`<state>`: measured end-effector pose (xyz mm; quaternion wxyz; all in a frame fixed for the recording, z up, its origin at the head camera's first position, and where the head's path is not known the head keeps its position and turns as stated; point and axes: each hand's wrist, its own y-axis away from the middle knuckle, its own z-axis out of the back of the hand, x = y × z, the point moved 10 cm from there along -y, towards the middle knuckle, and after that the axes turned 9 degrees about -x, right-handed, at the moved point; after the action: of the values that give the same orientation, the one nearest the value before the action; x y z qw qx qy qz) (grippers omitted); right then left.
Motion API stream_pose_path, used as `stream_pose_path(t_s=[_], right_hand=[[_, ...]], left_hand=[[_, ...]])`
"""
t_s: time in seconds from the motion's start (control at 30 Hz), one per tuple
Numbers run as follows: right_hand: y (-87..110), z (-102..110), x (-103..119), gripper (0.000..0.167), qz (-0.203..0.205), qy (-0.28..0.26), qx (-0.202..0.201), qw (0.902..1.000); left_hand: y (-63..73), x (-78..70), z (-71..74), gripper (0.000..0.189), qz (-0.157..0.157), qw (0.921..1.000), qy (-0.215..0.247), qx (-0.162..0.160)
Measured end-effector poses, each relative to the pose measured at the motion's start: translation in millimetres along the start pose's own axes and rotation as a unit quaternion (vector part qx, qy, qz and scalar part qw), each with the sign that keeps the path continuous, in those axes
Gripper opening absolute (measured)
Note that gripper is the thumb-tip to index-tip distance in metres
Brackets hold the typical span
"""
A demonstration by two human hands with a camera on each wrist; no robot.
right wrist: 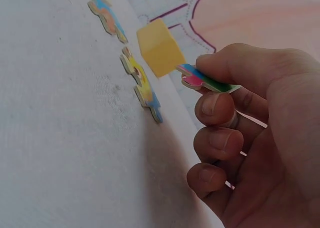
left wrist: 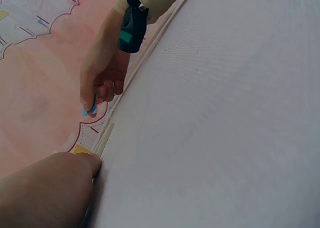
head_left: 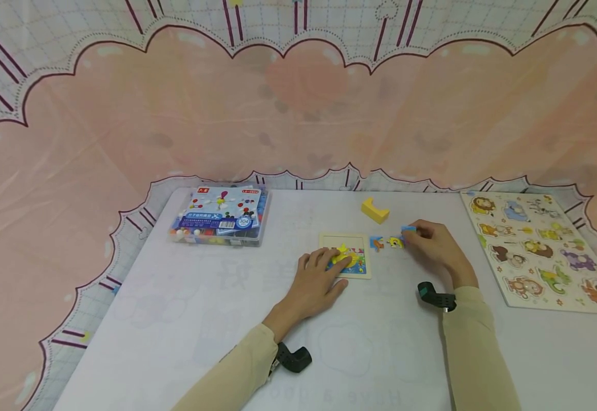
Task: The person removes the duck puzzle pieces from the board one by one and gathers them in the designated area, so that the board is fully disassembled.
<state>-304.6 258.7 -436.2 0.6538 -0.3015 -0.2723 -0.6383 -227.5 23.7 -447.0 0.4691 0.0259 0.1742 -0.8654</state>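
Observation:
My right hand [head_left: 438,246] pinches a jigsaw puzzle piece [right wrist: 210,81] between thumb and forefinger, its edge blue, pink and green. It is lifted above the table in the right wrist view. Two loose puzzle pieces lie just left of that hand: an orange and blue one [head_left: 376,244] and a yellow one [head_left: 395,242]. My left hand [head_left: 315,279] rests with spread fingers over a small wooden-framed puzzle tray [head_left: 345,235]. A yellow picture [head_left: 347,255] with blue along its lower part shows in the tray, partly hidden by the fingers.
Behind the loose pieces stands a yellow arch block [head_left: 375,212]. A clear plastic box [head_left: 220,216] of coloured parts sits at the back left. At the right lies a large animal puzzle board [head_left: 545,251]. A patterned cloth [head_left: 298,114] hangs behind the white table [head_left: 216,319].

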Motion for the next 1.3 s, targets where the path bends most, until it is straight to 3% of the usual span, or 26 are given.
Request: stream_pose_path(t_s=[0.6, 0.93, 1.3], right_hand=[[6.5, 12, -10, 0.039, -0.016, 0.047, 0.021, 0.9986], [11.5, 13, -27, 0.044, -0.075, 0.056, 0.051, 0.9943], [10.9, 11, -24, 0.047, -0.091, 0.067, 0.061, 0.9918]], left_hand=[[0.4, 0.0, 2.0, 0.050, -0.005, 1.0000, 0.003, -0.008], [1.0, -0.6, 0.4, 0.050, -0.005, 0.9999, 0.007, -0.005], [-0.9, 0.7, 1.6, 0.050, -0.004, 0.9998, 0.018, -0.005]])
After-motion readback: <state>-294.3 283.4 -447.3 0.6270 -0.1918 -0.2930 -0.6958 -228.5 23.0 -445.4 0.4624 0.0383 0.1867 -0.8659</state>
